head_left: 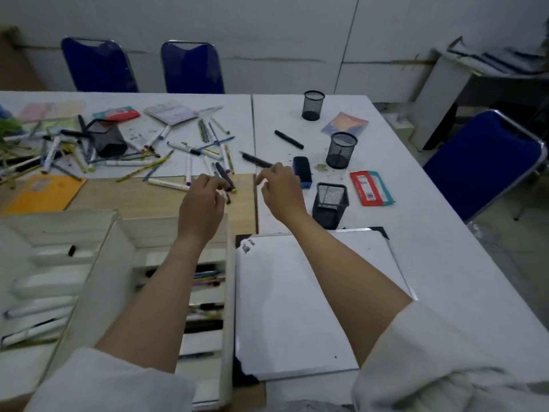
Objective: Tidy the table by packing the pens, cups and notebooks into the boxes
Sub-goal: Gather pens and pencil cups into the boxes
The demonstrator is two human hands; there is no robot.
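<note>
While both hands hover loosely curled, empty, scattered pens lie just beyond.

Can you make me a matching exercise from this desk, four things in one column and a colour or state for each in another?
Things:
1. whiteboard eraser
2. folder
3. round mesh cup
4. mesh cup among the pens

Colour or state:
A. tipped on its side
B. orange
C. upright at the far edge
D. blue

Pairs: 1-D, 2-B, 3-C, 4-A
</note>
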